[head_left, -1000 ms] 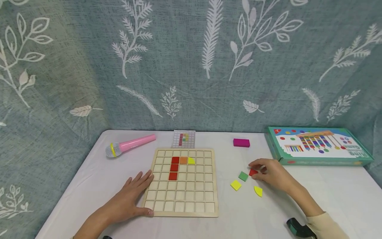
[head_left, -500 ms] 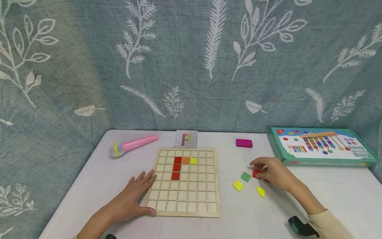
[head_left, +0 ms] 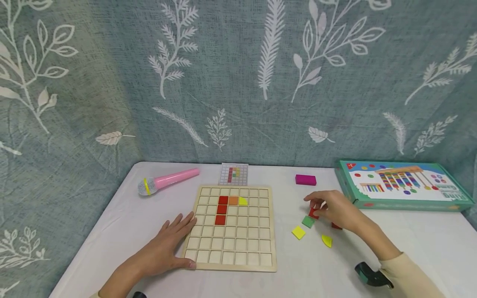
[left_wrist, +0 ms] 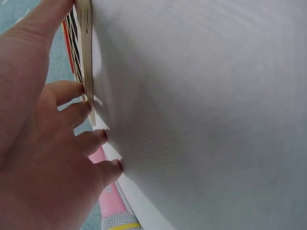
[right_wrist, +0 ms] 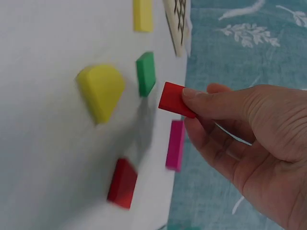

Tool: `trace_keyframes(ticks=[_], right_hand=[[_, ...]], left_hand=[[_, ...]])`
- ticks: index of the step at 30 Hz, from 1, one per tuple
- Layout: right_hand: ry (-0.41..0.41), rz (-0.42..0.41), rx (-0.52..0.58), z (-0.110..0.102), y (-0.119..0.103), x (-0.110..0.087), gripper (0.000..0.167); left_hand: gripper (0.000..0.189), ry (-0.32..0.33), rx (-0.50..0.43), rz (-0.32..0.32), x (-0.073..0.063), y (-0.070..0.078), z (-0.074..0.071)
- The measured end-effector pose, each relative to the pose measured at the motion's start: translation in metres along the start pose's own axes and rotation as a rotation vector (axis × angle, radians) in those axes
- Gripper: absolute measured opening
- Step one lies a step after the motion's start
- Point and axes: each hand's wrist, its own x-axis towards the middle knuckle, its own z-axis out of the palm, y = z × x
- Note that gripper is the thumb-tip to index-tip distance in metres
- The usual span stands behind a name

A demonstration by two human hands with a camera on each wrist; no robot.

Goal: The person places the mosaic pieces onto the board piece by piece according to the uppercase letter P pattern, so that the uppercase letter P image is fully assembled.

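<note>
My right hand (head_left: 335,210) pinches a red square tile (right_wrist: 175,99) between thumb and fingers, lifted over the table in the right wrist view. Below it lie a green square tile (head_left: 308,222), a yellow square tile (head_left: 298,232), a yellow quarter-round tile (head_left: 326,241) and another red tile (right_wrist: 123,184), partly hidden by the hand in the head view. My left hand (head_left: 164,248) rests with spread fingers along the left edge of the wooden grid board (head_left: 238,266). In the board's cells sit several red squares (head_left: 220,219), an orange square (head_left: 233,200) and a yellow quarter-round (head_left: 243,201).
Behind the board lies a small printed pattern card (head_left: 233,174). A pink toy microphone (head_left: 175,178) lies at the back left, a magenta block (head_left: 305,180) at the back right. A green toy box (head_left: 406,186) fills the right rear corner, against the curtain (head_left: 231,82).
My right hand has picked up a red tile and moved it slightly left towards the green tile, uncovering a second red tile behind. My left hand stays at the board's edge.
</note>
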Motion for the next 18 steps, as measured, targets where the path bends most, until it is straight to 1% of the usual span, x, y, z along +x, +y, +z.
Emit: trace_keyframes(ticks=[6,18], right_hand=[[-0.011,-0.055,0.049,0.006,-0.013,0.015,0.031],[-0.066,-0.134,0.112,0.032,-0.047,0.047,0.031]], left_hand=[[0.113,-0.007,-0.003,-0.008,0.001,0.000,0.000],[0.113,-0.019,-0.009,-0.019,0.001,0.001,-0.002]])
